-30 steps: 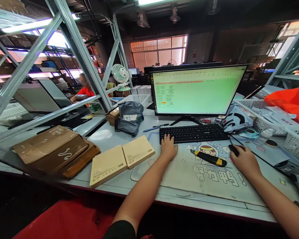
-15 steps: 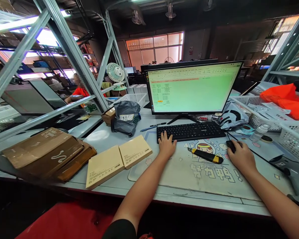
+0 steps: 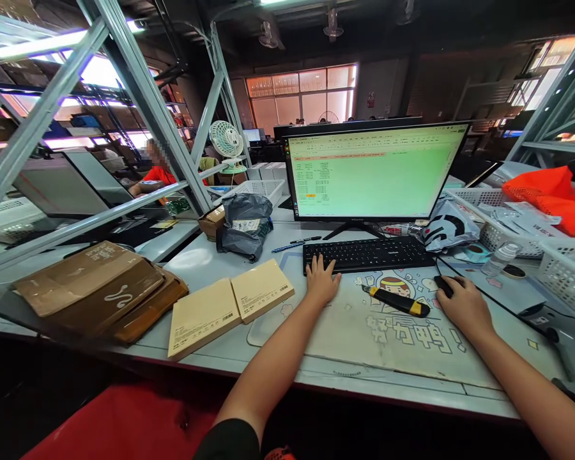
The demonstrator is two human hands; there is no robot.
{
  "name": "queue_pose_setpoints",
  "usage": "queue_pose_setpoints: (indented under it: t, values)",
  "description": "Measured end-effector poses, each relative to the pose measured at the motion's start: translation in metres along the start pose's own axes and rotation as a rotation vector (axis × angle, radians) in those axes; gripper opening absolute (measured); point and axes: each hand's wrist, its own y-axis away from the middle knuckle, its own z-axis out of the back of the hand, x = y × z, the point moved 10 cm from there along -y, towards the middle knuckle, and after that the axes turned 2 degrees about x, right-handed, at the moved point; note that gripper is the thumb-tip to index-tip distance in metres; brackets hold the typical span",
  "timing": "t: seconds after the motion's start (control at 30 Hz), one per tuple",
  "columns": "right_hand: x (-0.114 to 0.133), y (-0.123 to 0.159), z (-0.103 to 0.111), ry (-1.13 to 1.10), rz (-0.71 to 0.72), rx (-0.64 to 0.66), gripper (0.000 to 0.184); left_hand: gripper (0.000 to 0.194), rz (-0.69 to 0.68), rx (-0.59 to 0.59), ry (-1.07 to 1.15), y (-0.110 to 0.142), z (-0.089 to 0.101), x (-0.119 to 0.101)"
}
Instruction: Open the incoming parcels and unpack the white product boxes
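My left hand lies with fingers spread on the left end of a black keyboard. Under the fingers of my right hand is a black computer mouse, partly covered by the palm. Between my hands, a black and yellow utility knife rests on a printed desk mat. Behind the keyboard stands a monitor with a green-tinted spreadsheet. Two cream boxes sit side by side, left of my left forearm.
Flattened brown cardboard lies at the left desk edge. A grey plastic parcel and pens are behind the boxes. White baskets, a clear bottle and a scanner-like device stand right. Another person sits beyond the metal frame.
The view has shifted slightly, so the scene sits a little further right. Both hands keep their places on the keyboard and the mouse.
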Motion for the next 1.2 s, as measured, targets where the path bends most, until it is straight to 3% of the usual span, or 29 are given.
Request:
queue_pose_setpoints:
  t: [0.53,0.83,1.2]
  values:
    - [0.002,0.001,0.004,-0.004,-0.045,0.024,0.048,0.065,0.005,0.044,-0.034,0.001,0.0,-0.011]
    - [0.007,0.002,0.016,0.033,-0.107,0.05,0.049,0.064,0.032,0.01,-0.042,-0.005,-0.004,-0.01]
    - [0.007,0.0,0.018,0.051,-0.159,0.074,0.05,0.065,0.006,0.078,-0.055,0.0,-0.004,-0.008]
